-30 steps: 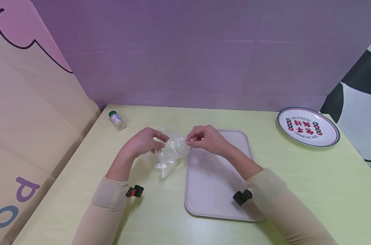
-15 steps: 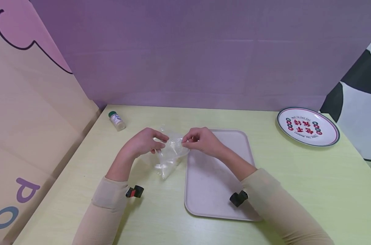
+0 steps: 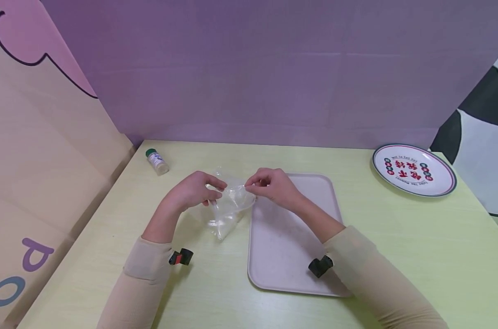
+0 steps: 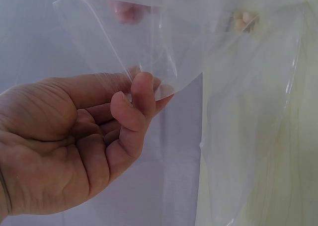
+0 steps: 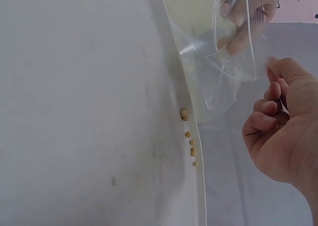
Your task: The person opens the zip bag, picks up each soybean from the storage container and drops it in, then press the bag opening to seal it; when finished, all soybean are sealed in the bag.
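Observation:
A clear plastic zip bag (image 3: 231, 201) stands between the two hands, one corner hanging down near the table. My left hand (image 3: 194, 189) pinches its left side between thumb and fingers, as the left wrist view (image 4: 92, 131) also shows through the clear film. From the other side my right hand (image 3: 275, 186) pinches the bag's edge by the zip strip, thumb against forefinger and the other fingers curled. Several small tan bean-like pieces (image 5: 192, 144) lie along the tray edge in the right wrist view. Through the film, the left wrist view shows small tan pieces (image 4: 244, 20).
Under the right forearm lies a pale rectangular tray (image 3: 290, 260). A small green-capped bottle (image 3: 157, 162) lies at the back left of the table. An oval plate with red lettering (image 3: 414, 170) sits at the back right. A purple backdrop (image 3: 273, 73) rises behind the table.
My right hand has shifted slightly left along the bag, then a little away from me, with its fingertips at the edge. My left hand has stayed in place.

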A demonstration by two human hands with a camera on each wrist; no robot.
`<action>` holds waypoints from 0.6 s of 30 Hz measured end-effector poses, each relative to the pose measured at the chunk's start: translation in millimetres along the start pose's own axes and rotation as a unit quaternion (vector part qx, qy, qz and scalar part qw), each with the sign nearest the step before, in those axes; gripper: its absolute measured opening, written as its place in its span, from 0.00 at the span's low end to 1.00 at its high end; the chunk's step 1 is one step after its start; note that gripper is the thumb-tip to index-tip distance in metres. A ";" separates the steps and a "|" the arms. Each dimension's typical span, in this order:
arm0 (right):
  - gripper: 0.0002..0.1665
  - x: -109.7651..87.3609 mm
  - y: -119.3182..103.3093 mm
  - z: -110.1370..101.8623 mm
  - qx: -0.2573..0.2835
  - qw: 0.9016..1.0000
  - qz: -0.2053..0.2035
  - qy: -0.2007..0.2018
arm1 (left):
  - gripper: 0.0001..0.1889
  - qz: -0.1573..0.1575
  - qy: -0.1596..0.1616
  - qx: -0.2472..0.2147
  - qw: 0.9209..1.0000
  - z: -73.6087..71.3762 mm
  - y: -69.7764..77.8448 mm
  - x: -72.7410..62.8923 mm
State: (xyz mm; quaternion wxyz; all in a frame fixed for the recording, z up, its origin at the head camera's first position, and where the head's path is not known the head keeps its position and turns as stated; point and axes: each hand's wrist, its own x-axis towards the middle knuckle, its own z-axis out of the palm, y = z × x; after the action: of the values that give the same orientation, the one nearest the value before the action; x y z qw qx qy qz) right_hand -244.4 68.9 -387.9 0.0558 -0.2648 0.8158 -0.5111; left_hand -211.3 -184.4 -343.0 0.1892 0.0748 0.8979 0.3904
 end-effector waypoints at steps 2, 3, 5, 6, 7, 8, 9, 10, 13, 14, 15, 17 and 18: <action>0.06 -0.1 0.2 -1.4 0.007 1.000 0.005 0.009 | 0.18 0.002 0.001 -0.003 1.000 -0.2 -0.2 -0.4; 0.07 0.0 0.6 -2.2 0.011 1.000 0.009 0.013 | 0.18 0.003 0.000 -0.006 1.000 -0.3 -0.4 -0.6; 0.08 0.5 2.2 -3.6 0.017 0.999 0.019 0.021 | 0.18 0.004 0.001 -0.008 1.000 -0.6 -0.5 -1.2; 0.10 0.5 2.8 -4.4 0.020 0.999 0.023 0.024 | 0.18 0.003 0.002 -0.009 1.000 -0.6 -0.6 -1.2; 0.11 0.9 4.2 -5.1 0.023 0.999 0.027 0.029 | 0.18 0.003 0.002 -0.009 1.000 -0.8 -0.6 -1.3; 0.12 1.1 5.3 -5.9 0.026 0.999 0.032 0.033 | 0.18 0.003 0.002 -0.009 1.000 -0.9 -0.5 -1.4; 0.12 1.5 6.6 -6.6 0.028 0.998 0.036 0.038 | 0.18 0.004 0.003 -0.010 1.000 -1.0 -0.3 -1.5; 0.12 1.8 7.8 -7.3 0.029 0.998 0.040 0.042 | 0.18 0.004 0.003 -0.010 1.000 -1.1 -0.1 -1.6; 0.11 3.1 12.8 -9.1 0.031 0.997 0.051 0.051 | 0.18 0.005 0.002 -0.011 1.000 -1.1 0.5 -1.8; 0.11 3.5 14.5 -9.6 0.028 0.997 0.055 0.053 | 0.18 0.005 0.002 -0.011 1.000 -1.0 0.6 -1.7; 0.11 4.1 16.7 -10.0 0.024 0.997 0.057 0.054 | 0.18 0.005 0.002 -0.011 1.000 -0.9 0.6 -1.8; 0.10 5.1 21.5 -10.6 0.016 0.996 0.063 0.054 | 0.18 0.005 0.001 -0.010 1.000 -0.8 0.8 -2.0; 0.10 5.5 24.0 -10.9 0.011 0.996 0.065 0.054 | 0.18 0.005 0.001 -0.010 1.000 -0.8 0.9 -2.1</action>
State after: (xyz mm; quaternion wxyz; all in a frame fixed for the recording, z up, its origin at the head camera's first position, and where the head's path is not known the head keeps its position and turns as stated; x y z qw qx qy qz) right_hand -262.0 83.0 -402.4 0.0480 -0.1827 0.8273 -0.5290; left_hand -209.7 -184.9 -341.3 0.1871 0.0769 0.8937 0.4005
